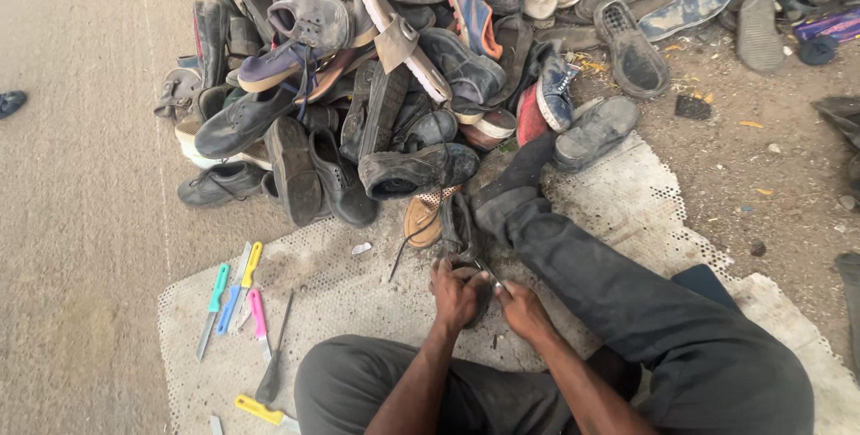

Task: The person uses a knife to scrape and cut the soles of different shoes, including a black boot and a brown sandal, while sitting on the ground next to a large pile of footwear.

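The left hand [457,293] gripped a dark shoe [459,236] on the mat [358,301]; the right hand [522,308] closed on a small blade [488,275]. Cutting away from the fingers seemed wise.

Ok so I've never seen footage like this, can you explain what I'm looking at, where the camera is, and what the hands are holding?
There is no machine here. The one picture comes from a camera worn on a person's head, looking down at their own lap as they sit on a pale perforated mat. The left hand holds a dark worn shoe against the mat. The right hand has its grip on a small thin tool at that shoe; what kind is too small to tell. Ahead lies a big pile of old shoes. To the left lie several knives with coloured handles.
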